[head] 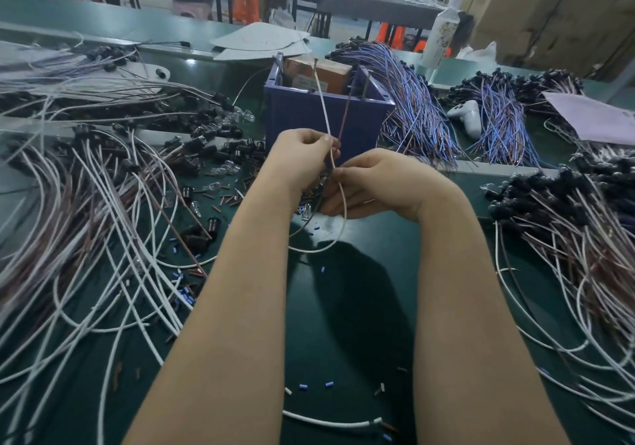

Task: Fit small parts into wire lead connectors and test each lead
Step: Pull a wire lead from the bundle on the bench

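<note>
My left hand [302, 161] and my right hand [374, 183] meet over the middle of the green table [343, 307], both pinching one wire lead [324, 108]. Its white and brown strands rise from my fingers up to the blue box [326, 114], and a white loop hangs below my hands. The lead's connector sits between my fingertips, mostly hidden. Small clear bulbs [307, 211] and loose black sockets [213, 223] lie just left of my hands.
A heap of white and brown leads [86, 221] covers the left side, and another heap [567, 238] fills the right. Bundles of blue-purple leads [412, 101] lie behind the blue box. A white bottle [441, 32] stands at the back right, and short wire offcuts litter the table.
</note>
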Demonstrator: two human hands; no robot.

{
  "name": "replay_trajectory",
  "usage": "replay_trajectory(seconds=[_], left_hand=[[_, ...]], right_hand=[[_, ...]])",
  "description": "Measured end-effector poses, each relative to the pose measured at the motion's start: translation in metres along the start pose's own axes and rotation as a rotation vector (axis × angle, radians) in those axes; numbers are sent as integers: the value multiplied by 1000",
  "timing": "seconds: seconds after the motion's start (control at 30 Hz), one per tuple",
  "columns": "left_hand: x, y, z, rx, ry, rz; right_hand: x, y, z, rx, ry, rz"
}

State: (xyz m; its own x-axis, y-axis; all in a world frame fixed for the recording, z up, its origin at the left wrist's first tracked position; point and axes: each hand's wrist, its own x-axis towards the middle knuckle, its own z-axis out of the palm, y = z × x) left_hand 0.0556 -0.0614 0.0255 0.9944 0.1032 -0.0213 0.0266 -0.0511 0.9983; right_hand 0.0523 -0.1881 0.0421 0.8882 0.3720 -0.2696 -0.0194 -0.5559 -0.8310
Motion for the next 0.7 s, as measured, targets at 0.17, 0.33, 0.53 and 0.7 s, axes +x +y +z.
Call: replay_trajectory(seconds=[0.17, 0.33, 0.53, 0.7], left_hand=[[-1, -2, 1, 58, -83, 25], [0, -2, 3, 196, -78, 68], [-6, 8, 0, 429, -103, 105], [-13, 22, -9, 866, -315, -38]], right_hand=[[2, 2, -1, -67, 34, 16], [3, 4, -8, 54, 172, -37], [10, 1, -7, 158, 361, -74], [16, 7, -7, 620, 550, -88]])
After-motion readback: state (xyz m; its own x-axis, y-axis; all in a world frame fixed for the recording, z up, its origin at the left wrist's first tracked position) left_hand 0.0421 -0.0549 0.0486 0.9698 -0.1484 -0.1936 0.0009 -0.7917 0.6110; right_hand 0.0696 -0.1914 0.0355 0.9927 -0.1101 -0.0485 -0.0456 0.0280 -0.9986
